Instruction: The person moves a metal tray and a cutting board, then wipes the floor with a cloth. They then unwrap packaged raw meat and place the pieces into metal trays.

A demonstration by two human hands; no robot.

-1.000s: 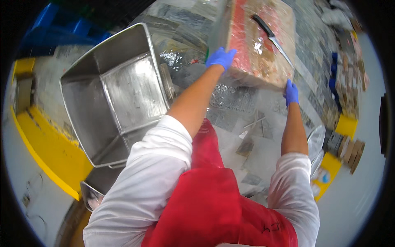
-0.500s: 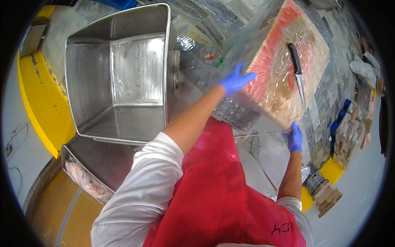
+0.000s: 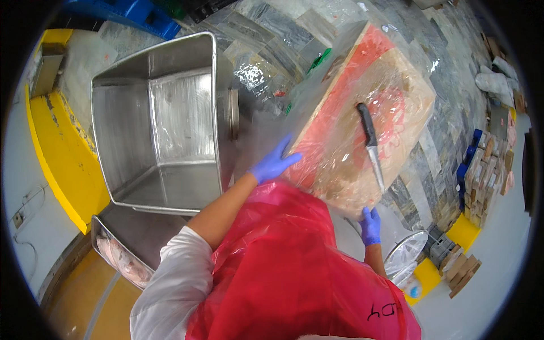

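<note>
A large box-shaped block wrapped in clear plastic [image 3: 334, 164], tan and red on top, fills the space in front of me on the right. My left hand [image 3: 273, 163], in a blue glove, presses on its left near side, fingers spread and thumb over the edge. At the near corner my right hand [image 3: 370, 225], also blue-gloved, grips the block with its fingers up against the edge. A knife [image 3: 371, 146] with a black handle lies loose on top, its blade pointing toward me. Neither hand touches the knife. The block's underside is hidden.
On the left stands a deep steel tub [image 3: 184, 122]. A lower steel container [image 3: 127, 226] below it has a pale pinkish bundle [image 3: 120, 258] at its side. Yellow barrier [image 3: 59, 156] runs along the left wall. Stacked boards [image 3: 484, 175] and a plastic-lined round container [image 3: 407, 255] are at right.
The wrapped block has come nearer to me and leftward, with the knife riding on top. Both hands have moved with it, staying at its edges.
</note>
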